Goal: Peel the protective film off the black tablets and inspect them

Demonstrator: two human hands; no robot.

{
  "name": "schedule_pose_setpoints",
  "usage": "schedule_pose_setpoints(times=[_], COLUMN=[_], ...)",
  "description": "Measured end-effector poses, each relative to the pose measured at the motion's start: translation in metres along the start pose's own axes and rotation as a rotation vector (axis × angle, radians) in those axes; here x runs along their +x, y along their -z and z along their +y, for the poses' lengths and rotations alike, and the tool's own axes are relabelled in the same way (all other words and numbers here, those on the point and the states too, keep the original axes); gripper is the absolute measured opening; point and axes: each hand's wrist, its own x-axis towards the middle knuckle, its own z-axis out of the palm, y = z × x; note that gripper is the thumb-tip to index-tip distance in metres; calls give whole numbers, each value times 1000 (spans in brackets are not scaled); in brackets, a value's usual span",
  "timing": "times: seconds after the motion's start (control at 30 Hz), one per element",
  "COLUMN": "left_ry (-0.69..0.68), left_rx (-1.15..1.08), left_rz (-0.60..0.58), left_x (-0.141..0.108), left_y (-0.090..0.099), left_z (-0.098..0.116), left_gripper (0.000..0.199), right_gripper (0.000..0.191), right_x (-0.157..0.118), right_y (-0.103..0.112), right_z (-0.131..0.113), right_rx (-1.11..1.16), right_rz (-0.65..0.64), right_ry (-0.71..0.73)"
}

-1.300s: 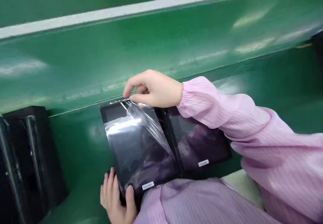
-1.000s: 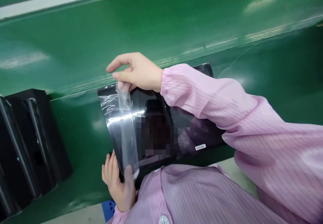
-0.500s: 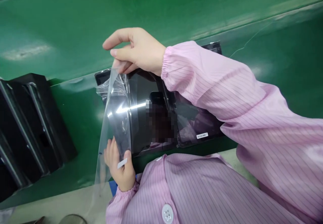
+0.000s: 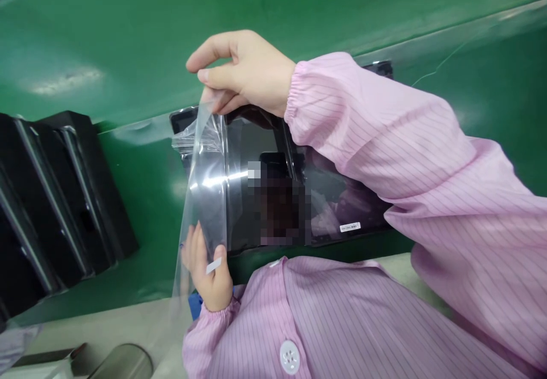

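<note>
A clear plastic film stands lifted at the left end of a glossy black screen panel. My right hand is above the far left part of the panel, pinching the film's upper corner between curled fingers. Near the panel's lower left corner is my left hand, partly seen through the film, with fingers stretched out and thumb apart. A small white tab shows by that thumb. A crinkled clear plastic bag edge sticks out at the panel's upper left.
To the right lies another dark panel with a white barcode label, partly under my right sleeve. Several black padded pieces stand in a row at the left of the green table. A round metal object is below the table edge.
The whole view has shifted slightly, so the table items sit a little farther right and higher. My right hand keeps its pinch on the film; my left hand stays by the panel's corner.
</note>
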Motion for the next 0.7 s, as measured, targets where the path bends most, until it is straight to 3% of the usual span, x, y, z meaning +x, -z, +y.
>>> schedule_pose_setpoints(times=[0.13,0.27,0.37,0.5,0.6,0.7], left_ry=[-13,-84,-66,-39,-29,-8], left_rx=[0,-17,71,128,108,102], left_rz=[21,6,-36,-34,-43,-40], left_x=[-1,1,6,12,15,15], left_y=[-2,0,1,1,1,2], left_z=[-2,-4,0,7,10,10], left_gripper=[51,55,69,80,81,80], right_gripper=[15,23,31,34,36,38], right_x=[-2,-7,-18,-30,-30,-26], right_y=[0,-3,3,26,34,20], right_z=[2,-13,-34,-53,-50,-39], right_rx=[21,-64,-319,-923,-1199,-1284], right_rz=[8,16,18,-90,-151,-136], right_ry=[32,-54,-65,10,27,-21])
